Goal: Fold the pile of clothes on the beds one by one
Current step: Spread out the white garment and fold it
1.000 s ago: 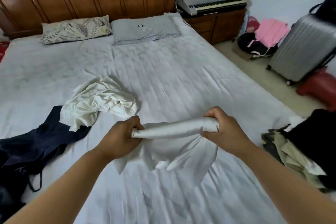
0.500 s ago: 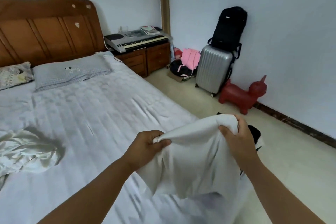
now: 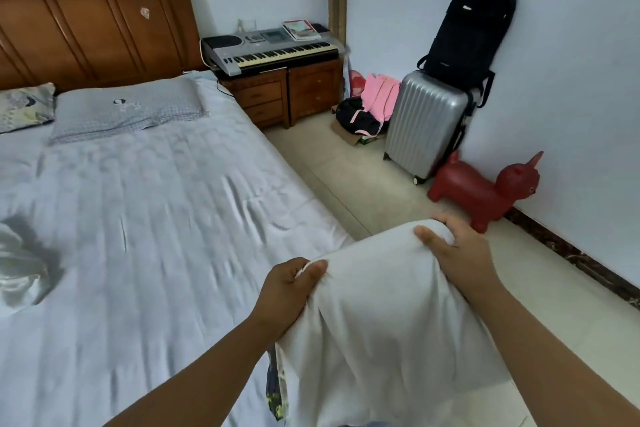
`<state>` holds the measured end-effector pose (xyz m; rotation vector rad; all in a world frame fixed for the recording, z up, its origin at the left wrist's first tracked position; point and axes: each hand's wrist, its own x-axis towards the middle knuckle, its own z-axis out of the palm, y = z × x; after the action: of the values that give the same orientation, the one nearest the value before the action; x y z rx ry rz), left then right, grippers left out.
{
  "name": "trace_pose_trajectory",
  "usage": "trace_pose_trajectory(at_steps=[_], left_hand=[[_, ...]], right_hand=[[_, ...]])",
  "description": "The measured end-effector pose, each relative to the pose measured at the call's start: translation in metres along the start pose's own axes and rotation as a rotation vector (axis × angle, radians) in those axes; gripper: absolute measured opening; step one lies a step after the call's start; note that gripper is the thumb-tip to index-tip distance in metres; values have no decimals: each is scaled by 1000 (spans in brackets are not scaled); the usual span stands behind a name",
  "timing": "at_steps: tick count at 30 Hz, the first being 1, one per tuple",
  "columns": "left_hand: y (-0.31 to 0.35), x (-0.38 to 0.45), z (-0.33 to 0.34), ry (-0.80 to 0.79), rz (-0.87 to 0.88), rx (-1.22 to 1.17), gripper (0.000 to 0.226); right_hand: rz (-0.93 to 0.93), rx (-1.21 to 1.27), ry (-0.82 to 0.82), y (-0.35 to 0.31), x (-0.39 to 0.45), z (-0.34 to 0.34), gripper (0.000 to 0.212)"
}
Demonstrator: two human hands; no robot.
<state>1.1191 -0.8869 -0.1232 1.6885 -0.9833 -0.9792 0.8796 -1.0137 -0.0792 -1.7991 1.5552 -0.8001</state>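
Both hands had hold of the white garment (image 3: 384, 315) along its top edge: the left hand (image 3: 289, 291) pinched one corner between thumb and curled fingers, and the right hand (image 3: 460, 253) gripped the other corner with fingers wrapped over the cloth. The edge ran between the two grips, rising toward the right hand, which sat farther from the body and out beyond the side of the bed (image 3: 145, 218). From that line the cloth hung down and toward the person, off the mattress edge, with a strip of patterned fabric (image 3: 275, 388) showing under its left side. The open sheet lay to the left of the grips, so the left hand was the nearer to it; laying the garment flat would probably call for a swing leftward. A crumpled pale garment (image 3: 20, 277) lay on the bed at the far left, well apart. A suitcase (image 3: 424, 125) and red toy animal (image 3: 485, 194) stood by the wall.
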Motion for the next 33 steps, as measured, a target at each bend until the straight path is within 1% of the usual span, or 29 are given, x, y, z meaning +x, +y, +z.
trace_pose_trajectory(at_steps=[2,3,4,5,6,8,9,10,13,15,17,18,20,22,24,25,27,28,30,33], left_hand=[[-16,20,13,150,-73,118,22],[-23,26,17,202,-122,207,18],[-34,31,24,228,-165,302,30],[-44,33,29,215,-171,387,42],[-55,32,35,166,-150,465,50],[-74,23,50,4,-52,619,58],[-85,19,57,-77,-22,688,61],[-93,14,63,-135,-8,741,64],[-110,8,78,-169,22,872,72],[-115,8,86,-170,39,939,80],[-122,10,94,-196,20,980,85],[-125,10,99,-222,8,1006,86],[-131,11,105,-271,-14,1017,89],[-128,11,104,-296,-3,952,90],[-120,9,91,-268,23,829,83],[-115,7,82,-225,32,755,78],[-106,-3,56,-116,51,662,66],[-101,-7,44,-73,57,648,59],[-94,-21,13,1,5,600,46],[-93,-49,-37,101,-116,520,27]], right_hand=[[12,-201,-92,19,24,19,66],[-3,-351,-141,28,29,30,69],[-41,-506,-200,41,32,45,68],[-86,-640,-260,54,29,58,66],[-116,-735,-332,68,24,71,63],[-108,-835,-459,91,9,90,62],[-88,-854,-498,100,4,97,62],[-78,-866,-503,107,-1,102,62],[-68,-874,-461,116,-3,109,64],[-52,-827,-444,119,-2,113,64],[-42,-800,-438,123,-4,116,67],[-52,-828,-437,124,-5,116,69],[-64,-901,-453,126,-7,114,73],[-18,-849,-467,121,-5,109,69],[12,-736,-408,108,-4,106,66],[-16,-699,-343,99,-4,106,63],[-132,-601,-230,71,-8,112,57],[-192,-533,-206,56,-10,117,52],[-312,-417,-224,21,-23,135,40],[-371,-344,-367,-30,-60,170,24]])
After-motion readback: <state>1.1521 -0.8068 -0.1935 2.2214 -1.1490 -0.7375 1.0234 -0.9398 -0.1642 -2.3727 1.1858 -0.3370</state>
